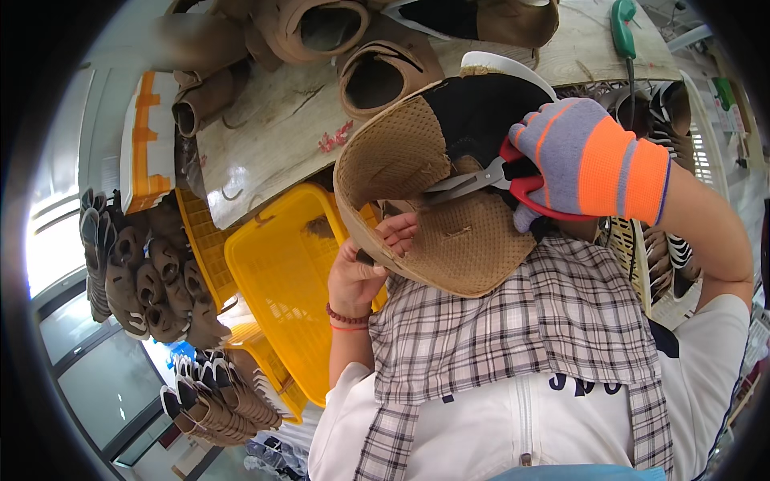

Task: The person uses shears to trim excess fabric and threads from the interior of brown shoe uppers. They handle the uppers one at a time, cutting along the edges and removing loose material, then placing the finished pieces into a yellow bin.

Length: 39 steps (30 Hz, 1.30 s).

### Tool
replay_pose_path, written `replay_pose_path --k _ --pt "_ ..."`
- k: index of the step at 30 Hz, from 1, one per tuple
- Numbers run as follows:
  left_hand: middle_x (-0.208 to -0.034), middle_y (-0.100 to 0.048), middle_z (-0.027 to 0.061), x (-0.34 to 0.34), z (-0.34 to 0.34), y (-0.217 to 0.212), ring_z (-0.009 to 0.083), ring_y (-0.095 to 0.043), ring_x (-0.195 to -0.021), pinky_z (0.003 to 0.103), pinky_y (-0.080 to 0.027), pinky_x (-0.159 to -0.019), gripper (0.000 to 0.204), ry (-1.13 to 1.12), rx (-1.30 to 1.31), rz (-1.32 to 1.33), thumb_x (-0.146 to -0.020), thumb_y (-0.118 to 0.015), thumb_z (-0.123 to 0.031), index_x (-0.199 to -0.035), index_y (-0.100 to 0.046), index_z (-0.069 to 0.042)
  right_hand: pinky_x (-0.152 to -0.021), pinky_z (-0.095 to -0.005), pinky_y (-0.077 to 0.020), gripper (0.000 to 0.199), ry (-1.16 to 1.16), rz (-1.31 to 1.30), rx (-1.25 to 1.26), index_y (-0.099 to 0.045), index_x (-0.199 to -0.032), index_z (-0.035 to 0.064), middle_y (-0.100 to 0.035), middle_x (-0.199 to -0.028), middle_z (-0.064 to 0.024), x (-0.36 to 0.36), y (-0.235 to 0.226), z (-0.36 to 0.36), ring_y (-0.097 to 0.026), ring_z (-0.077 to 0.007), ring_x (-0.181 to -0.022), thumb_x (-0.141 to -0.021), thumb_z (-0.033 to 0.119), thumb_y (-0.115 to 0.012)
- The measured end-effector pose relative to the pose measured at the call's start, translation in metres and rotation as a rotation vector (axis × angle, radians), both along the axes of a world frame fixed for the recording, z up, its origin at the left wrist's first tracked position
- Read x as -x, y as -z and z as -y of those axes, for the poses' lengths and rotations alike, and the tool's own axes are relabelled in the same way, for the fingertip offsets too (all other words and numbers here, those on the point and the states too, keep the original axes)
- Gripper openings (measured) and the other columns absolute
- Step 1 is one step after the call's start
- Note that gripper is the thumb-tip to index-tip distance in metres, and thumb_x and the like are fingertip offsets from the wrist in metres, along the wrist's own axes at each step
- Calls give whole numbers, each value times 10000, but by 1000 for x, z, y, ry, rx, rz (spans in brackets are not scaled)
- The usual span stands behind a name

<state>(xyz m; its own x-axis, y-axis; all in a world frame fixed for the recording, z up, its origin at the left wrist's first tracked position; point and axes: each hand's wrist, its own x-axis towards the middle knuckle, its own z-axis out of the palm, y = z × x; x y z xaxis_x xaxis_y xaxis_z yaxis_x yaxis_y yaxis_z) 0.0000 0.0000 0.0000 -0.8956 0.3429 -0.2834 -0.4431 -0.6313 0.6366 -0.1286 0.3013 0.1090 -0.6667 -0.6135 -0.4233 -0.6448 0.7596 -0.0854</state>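
In front of my chest is a brown boot upper, turned so that its dimpled tan inside and black lining show. My bare left hand grips its left edge, with the thumb outside and the fingers curled over the inner side. My right hand, in a grey and orange knit glove, is closed round the red handles of a pair of scissors. The scissor blades point left into the hollow of the upper. Their tips lie near a torn-looking edge of the lining, and I cannot tell whether they touch it.
Several brown boot uppers lie on the worn table. A green corded tool is at its far right. Yellow plastic baskets stand on the left, near stacked uppers. A cream crate is at my right.
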Motion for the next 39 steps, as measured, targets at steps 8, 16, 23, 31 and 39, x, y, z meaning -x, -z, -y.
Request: replay_pose_path --k 8,16,23,31,39 --pt "-1322 -458 295 -1 1 15 359 -476 -1214 429 -389 -1039 521 -24 -145 7 -634 -757 48 -1128 -601 103 -692 -358 -534 771 -93 -27 74 -654 -996 30 -672 -852 -119 -4 2 -8 -668 -272 -845 -615 698 -713" --pt "-1319 -475 276 -1 3 12 331 -503 -1177 415 -404 -1021 558 -24 -120 8 -606 -779 51 -1128 -594 120 -634 -355 -540 716 -123 21 113 -661 -973 28 -668 -781 -126 -3 6 4 -679 -275 -742 -648 663 -713" --pt "-1304 -497 266 -1 2 14 311 -518 -1160 395 -416 -1006 563 -29 -156 19 -607 -782 46 -1132 -593 119 -649 -360 -541 553 -119 55 96 -670 -980 44 -674 -782 -130 -4 6 4 -681 -284 -748 -719 529 -708" --pt "-1357 -452 220 4 0 13 335 -474 -1216 421 -399 -1019 463 10 54 -275 -655 -798 -39 -1080 -624 22 -638 -344 -533 524 7 235 -73 -661 -1007 38 -680 -769 -124 5 -2 -3 -680 -287 -736 -707 460 -741" --pt "-1449 -413 124 6 1 14 412 -372 -1326 535 -272 -1096 747 -70 178 -360 -648 -822 -98 -1328 -521 -28 -481 -272 -499 426 117 882 21 -687 -783 32 -621 -618 -71 48 11 -13 -610 -157 -533 -849 450 -634"
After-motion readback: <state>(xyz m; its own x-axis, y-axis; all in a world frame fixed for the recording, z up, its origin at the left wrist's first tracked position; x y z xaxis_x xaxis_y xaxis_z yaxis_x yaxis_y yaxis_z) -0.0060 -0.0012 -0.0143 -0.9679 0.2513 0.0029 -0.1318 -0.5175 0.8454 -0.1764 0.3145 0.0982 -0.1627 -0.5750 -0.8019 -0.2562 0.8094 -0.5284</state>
